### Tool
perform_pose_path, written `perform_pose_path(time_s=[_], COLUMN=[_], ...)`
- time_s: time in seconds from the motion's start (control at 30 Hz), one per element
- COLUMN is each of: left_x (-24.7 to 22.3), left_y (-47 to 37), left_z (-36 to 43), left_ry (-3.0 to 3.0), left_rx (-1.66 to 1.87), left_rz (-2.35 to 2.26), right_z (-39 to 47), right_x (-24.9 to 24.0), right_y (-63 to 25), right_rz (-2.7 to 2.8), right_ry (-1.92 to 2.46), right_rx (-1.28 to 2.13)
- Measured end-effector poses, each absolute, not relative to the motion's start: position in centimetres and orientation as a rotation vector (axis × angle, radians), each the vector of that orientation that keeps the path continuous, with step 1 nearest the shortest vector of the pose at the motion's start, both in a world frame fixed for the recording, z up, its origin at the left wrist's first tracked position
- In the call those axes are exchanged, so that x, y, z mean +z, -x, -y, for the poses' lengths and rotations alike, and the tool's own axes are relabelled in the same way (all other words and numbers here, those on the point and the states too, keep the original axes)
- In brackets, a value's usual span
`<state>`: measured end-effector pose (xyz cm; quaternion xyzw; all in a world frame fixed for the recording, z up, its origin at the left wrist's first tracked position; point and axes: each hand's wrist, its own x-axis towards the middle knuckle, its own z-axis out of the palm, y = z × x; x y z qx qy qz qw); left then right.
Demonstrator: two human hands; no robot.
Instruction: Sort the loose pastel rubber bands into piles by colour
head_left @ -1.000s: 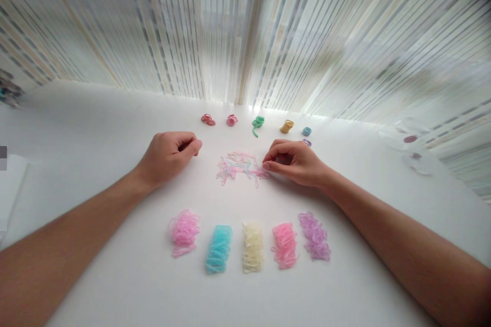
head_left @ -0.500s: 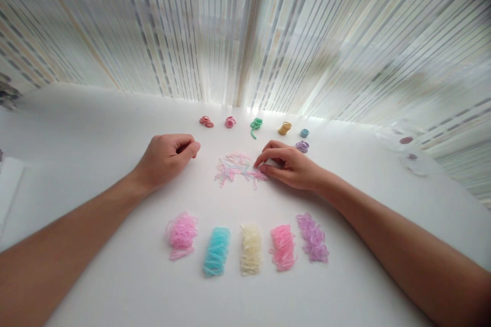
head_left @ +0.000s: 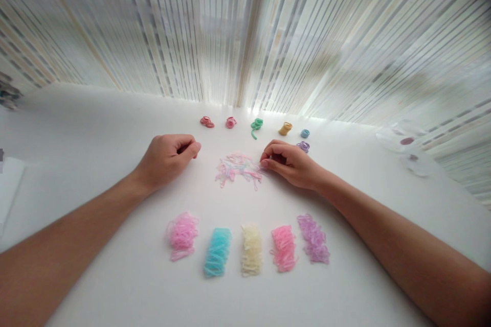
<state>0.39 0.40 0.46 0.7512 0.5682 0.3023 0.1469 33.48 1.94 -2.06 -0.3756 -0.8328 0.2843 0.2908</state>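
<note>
My left hand (head_left: 171, 161) rests on the white table in a loose fist, left of a mixed pile of thin elastic bands (head_left: 238, 168); nothing shows in its fingers. At the pile's right edge, my right hand (head_left: 286, 163) pinches thumb and forefinger together on what looks like a pale elastic band, mostly hidden by the fingertips. The pile is a loose tangle of pink, white and pale blue. Nearer me lie sorted heaps of bands: light pink (head_left: 183, 235), turquoise (head_left: 217, 253), cream (head_left: 251, 250), bright pink (head_left: 284, 249) and purple (head_left: 313, 239).
Along the back lie small coiled bundles: red (head_left: 207, 122), pink (head_left: 230, 122), green (head_left: 257, 124), yellow (head_left: 285, 129) and blue (head_left: 305, 133). A purple bundle (head_left: 304, 146) sits just behind my right hand. Clear round containers (head_left: 416, 163) stand far right, before a striped curtain (head_left: 245, 30).
My right hand has drawn slightly right from the pile, and its fingers have closed into a pinch. A pink strand at the pile's right end has shifted. My left hand stays still.
</note>
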Motion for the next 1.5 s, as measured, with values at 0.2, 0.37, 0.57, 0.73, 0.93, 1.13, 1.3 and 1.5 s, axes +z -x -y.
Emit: perform_pose_path(time_s=[0.2,0.37,0.57,0.73,0.93,1.13,1.3,1.5], left_x=[0.31,0.35,0.28,0.18,0.15,0.15,0.23,0.32], left_y=[-0.39,-0.39,-0.43,-0.42,-0.35,-0.28,-0.34,-0.39], left_z=[-0.48,-0.4,-0.44,-0.48,-0.53,-0.55,-0.48,-0.4], left_ry=[-2.16,-2.155,-2.154,-2.164,-2.169,-2.167,-2.17,-2.166], left_rx=[0.863,0.863,0.868,0.875,0.871,0.868,0.861,0.851], left_rz=[-1.648,-1.645,-1.635,-1.632,-1.635,-1.635,-1.642,-1.65], right_z=[-1.97,-1.79,-1.97,-2.1,-1.94,-1.67,-1.54,-1.63], right_x=[-2.61,-2.52,-2.66,-2.78,-2.58,-2.34,-2.06,-1.96], right_y=[-33.45,-33.29,-33.45,-33.48,-33.34,-33.25,-33.24,-33.24], right_rz=[2.13,2.156,2.154,2.122,2.201,2.186,2.144,2.137], right_ry=[1.125,1.084,1.145,1.168,1.093,1.108,1.161,1.181], right_rx=[0.634,0.409,0.395,0.436,0.369,0.355,0.387,0.504])
